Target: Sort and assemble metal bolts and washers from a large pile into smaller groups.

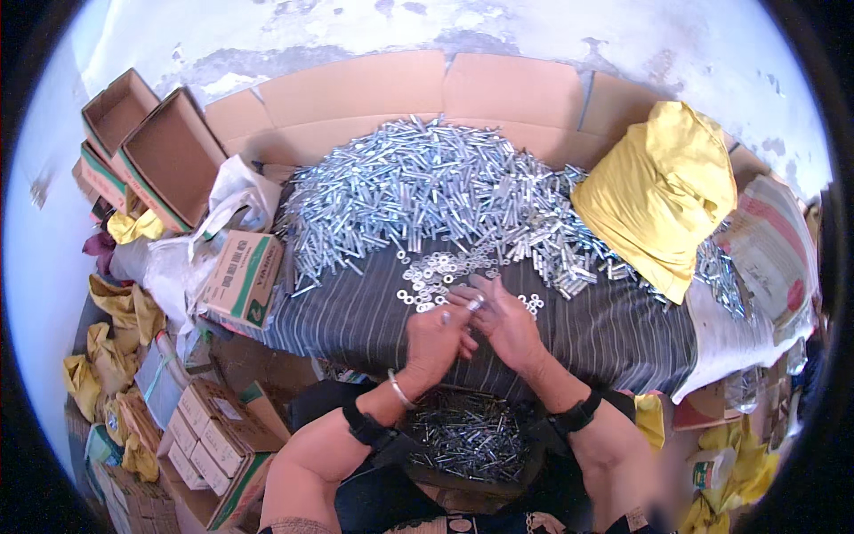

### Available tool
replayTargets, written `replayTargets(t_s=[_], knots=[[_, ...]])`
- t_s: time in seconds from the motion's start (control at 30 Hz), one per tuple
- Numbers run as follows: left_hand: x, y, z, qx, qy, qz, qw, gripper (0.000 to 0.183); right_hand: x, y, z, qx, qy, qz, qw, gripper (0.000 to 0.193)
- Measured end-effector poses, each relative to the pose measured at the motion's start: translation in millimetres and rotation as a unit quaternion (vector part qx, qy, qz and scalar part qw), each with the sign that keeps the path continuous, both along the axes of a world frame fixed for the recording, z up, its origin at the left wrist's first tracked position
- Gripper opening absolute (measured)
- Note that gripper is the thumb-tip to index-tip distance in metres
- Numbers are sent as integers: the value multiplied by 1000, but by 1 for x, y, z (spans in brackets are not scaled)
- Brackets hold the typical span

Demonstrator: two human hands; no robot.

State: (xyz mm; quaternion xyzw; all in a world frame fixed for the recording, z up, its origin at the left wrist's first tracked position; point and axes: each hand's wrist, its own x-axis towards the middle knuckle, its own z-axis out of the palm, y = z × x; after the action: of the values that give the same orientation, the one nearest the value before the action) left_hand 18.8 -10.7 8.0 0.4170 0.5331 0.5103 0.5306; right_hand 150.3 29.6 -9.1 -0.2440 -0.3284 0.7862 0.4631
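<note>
Close together over the near edge of a striped dark cloth (356, 307), my two hands meet at a small silvery bolt (476, 303). My left hand (434, 342) is closed, its fingertips against the bolt. Curled fingers of my right hand (507, 327) hold it from the other side; part of the bolt is hidden by them. Loose washers (436, 271) lie just beyond my hands, with a few more to the right. Behind them spreads a large heap of metal bolts (427, 187). Below my hands, a container of darker bolts (471, 436) sits near my lap.
A yellow sack (663, 196) stands on the right of the heap. Cardboard boxes (245, 278) and white plastic bags (178, 267) crowd the left. An open carton of small boxes (213, 454) is lower left. Upright cardboard (356, 89) lines the back wall.
</note>
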Motion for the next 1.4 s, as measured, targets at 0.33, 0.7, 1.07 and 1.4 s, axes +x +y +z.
replayTargets(t_s=[0.33, 0.7, 1.07, 1.4], knots=[[-20, -2, 4, -107, -4, -234, 966, 24, 39, 21, 10, 108, -209, -228, 945, 20], [-22, 10, 54, -57, -173, -160, 970, 50, 44, 42, -8, 126, -280, -250, 918, 19], [-47, 25, 16, -135, -383, -111, 907, 39, 39, 45, -2, 112, -335, -211, 911, 21], [-46, 13, 18, -137, -406, -87, 899, 32, -1, 129, 11, 101, -407, -149, 896, 24]])
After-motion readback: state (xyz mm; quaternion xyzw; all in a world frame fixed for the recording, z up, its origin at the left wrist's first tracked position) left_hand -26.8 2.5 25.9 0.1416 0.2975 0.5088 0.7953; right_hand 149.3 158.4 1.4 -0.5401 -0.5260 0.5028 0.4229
